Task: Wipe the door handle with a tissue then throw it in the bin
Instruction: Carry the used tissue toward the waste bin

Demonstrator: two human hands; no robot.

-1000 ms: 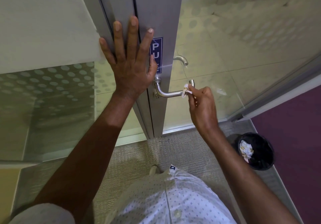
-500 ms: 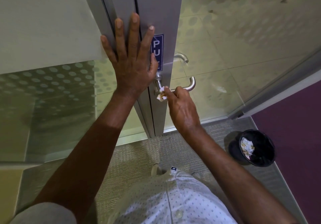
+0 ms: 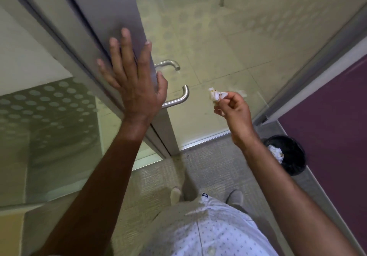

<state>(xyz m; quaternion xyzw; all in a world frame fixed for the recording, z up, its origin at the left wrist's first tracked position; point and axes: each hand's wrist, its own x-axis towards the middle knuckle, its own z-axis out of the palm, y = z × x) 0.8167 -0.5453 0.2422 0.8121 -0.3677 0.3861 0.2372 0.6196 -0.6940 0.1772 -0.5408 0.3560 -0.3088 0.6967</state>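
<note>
One hand has left its work: the right hand (image 3: 235, 114), which half a second ago was pressed against the base of the door handle (image 3: 179, 99) with the tissue (image 3: 216, 96), now hangs in the air at about 3 o'clock from the handle, near it but clear of the metal. Its fingers (image 3: 228, 97) are curled nearly closed, pinching the crumpled tissue between thumb and fingertips, so the wad sticks out at the top of the hand, toward 11 o'clock. The left hand (image 3: 137, 85) has kept its place, spread flat against the metal door frame (image 3: 111, 13) with all fingers extended and nothing in it; its thumb sits just beside the handle's root.

Judging from this, the wiping looks finished, or at least paused, and the carry to the bin (image 3: 292, 156) seems to be starting. That bin stands on the floor at roughly 5 o'clock from the right hand, partly hidden behind the forearm, with white paper already lying inside. What remains is to bring the tissue down over the open rim and let go; the light wad could drift, so a low release would be safer.
</note>
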